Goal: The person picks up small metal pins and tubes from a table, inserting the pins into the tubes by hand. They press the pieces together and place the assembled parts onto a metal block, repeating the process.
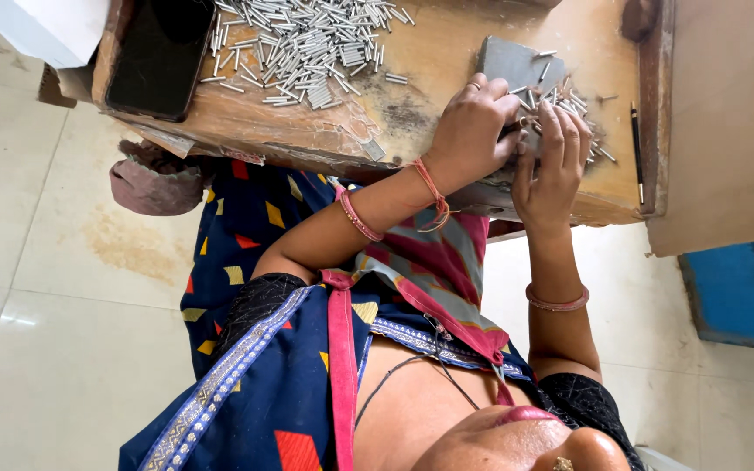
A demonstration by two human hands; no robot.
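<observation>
My left hand and my right hand meet at the near edge of a grey block on a worn wooden table. The left hand's fingers curl around a small dark part, mostly hidden between the hands. With its fingers held together, the right hand pinches a thin metal pin against that part. A small heap of short silver pins lies on and beside the block, just past the fingertips. A much larger pile of the same pins is spread across the table to the left.
A black phone lies at the table's left end, by a white sheet. A pen lies along the right rim. A reddish cloth bundle hangs under the table. A blue surface stands at right on the tiled floor.
</observation>
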